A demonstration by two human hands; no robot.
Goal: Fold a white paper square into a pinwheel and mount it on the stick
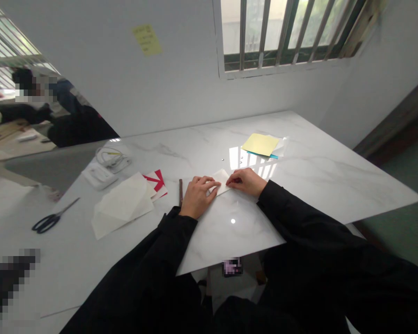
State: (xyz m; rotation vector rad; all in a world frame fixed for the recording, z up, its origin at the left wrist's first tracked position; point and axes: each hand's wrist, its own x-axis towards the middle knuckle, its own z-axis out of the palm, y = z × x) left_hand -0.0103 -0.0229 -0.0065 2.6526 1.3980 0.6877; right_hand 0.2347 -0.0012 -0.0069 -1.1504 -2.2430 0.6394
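Head view: paper (223,176) under spread left fingers (212,183); right fingers (235,177) pinching edge.

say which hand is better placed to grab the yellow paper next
Probably the right hand: the yellow paper lies nearer to it, while the left hand is farther off, at the small white paper.

Forearms (296,220) extended forward, angled inward; left hand (198,197) palm down, fingers (202,180) loosely spread; right hand (249,182) curled inward.
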